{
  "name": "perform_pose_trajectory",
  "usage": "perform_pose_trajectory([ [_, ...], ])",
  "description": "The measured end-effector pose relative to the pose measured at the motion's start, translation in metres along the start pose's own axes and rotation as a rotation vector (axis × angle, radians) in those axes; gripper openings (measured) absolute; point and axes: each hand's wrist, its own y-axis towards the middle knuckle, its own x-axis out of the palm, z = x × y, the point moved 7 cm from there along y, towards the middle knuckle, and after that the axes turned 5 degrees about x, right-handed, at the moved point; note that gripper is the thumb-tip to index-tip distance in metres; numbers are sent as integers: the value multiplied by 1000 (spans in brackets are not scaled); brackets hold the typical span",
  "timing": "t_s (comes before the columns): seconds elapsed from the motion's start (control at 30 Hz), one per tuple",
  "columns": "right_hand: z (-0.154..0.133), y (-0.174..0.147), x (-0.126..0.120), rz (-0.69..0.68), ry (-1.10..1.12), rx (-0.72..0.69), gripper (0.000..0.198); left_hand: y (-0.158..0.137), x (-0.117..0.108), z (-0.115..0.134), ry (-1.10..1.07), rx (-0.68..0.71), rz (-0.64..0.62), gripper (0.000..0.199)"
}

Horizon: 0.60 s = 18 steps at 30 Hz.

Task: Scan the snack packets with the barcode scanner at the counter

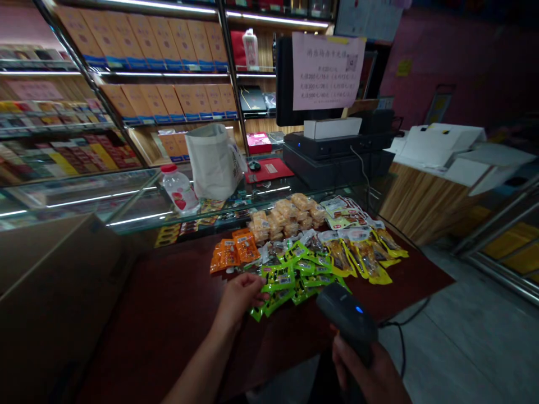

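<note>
My right hand (362, 365) is wrapped round the handle of a dark barcode scanner (347, 314), which has a lit blue light and points toward the snacks. My left hand (242, 294) has its fingers curled together at the left edge of a pile of green snack packets (295, 272). Whether anything is pinched in those fingers is hidden. Orange packets (233, 251) lie just beyond the left hand. Farther back are stacked beige wrapped packs (288, 216), and to the right lie yellow-edged clear pouches (357, 252). White-and-green printed packets (343, 212) rest behind these.
An open cardboard box (54, 303) stands at the left on the dark red table (168, 314). On the glass counter behind are a red-capped bottle (179, 189), a white bag (214, 160) and a monitor (284, 78) with a paper sign. The scanner cable (402, 336) hangs at the right.
</note>
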Motion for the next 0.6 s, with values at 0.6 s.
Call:
perform_pose_trajectory([
  [0.6,6,5,17,-78,51,-5,56,12,4,13,366,82,-155,26],
])
